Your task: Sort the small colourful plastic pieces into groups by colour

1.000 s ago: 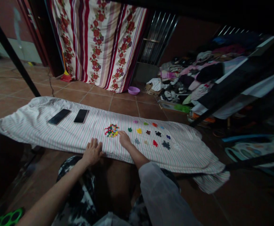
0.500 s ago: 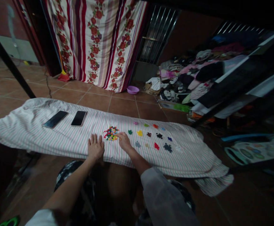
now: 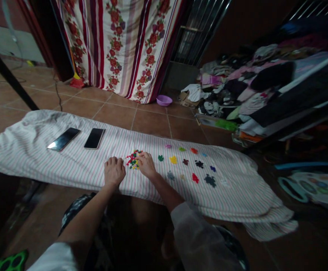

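The striped cloth (image 3: 113,141) bears two phones (image 3: 94,138), a mixed pile of pieces (image 3: 131,160) and single-colour clusters (image 3: 210,180).

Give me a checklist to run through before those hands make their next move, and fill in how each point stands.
1. Right hand at the mixed pile: ok, it is over the pile's right side.
2. Piece held in the right hand: cannot tell, too small to make out.
3. Left hand out of the pile: ok, it rests on the cloth, left of the pile.
4. Colour groups kept apart: ok, for example bare cloth shows between the yellow group and the black group.
5. Phones out of the way: ok, both the left phone and the right phone lie away from the pile.
6. Cloth smooth: not ok, creased at its left end.
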A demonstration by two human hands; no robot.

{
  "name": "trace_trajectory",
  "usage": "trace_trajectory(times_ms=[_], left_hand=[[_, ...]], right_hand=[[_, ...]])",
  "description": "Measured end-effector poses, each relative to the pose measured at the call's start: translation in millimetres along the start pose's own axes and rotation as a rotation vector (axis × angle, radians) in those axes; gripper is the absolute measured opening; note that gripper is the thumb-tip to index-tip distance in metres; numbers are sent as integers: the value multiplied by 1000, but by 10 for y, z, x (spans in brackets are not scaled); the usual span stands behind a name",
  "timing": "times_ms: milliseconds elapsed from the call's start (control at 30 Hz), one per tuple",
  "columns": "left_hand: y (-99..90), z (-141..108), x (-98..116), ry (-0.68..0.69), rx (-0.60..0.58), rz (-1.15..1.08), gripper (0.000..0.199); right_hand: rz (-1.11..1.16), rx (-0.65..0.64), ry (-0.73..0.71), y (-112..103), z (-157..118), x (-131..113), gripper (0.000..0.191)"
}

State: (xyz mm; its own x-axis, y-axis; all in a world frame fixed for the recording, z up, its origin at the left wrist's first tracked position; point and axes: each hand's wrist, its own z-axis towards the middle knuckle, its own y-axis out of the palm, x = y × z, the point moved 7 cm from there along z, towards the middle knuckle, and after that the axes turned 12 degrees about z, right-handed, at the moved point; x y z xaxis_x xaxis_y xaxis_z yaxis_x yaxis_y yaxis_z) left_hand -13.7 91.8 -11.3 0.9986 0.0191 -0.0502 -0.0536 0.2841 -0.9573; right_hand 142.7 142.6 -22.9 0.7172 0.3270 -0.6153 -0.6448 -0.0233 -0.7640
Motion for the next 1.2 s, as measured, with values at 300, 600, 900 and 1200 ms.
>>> trace_trajectory(times_ms=[300, 600, 900, 1200], left_hand=[[-23, -8, 2, -16, 1, -2, 28], [-29, -9, 9, -12, 19, 25, 28], [15, -10, 13, -16, 64, 65, 22], [5, 5, 27, -30, 87, 74, 20]], right_hand=[[-83, -82, 25, 89, 82, -198, 16], [51, -19, 19, 58, 42, -181, 10], [386, 56, 158, -299, -91, 214, 4], [557, 174, 105, -577, -139, 665, 14]])
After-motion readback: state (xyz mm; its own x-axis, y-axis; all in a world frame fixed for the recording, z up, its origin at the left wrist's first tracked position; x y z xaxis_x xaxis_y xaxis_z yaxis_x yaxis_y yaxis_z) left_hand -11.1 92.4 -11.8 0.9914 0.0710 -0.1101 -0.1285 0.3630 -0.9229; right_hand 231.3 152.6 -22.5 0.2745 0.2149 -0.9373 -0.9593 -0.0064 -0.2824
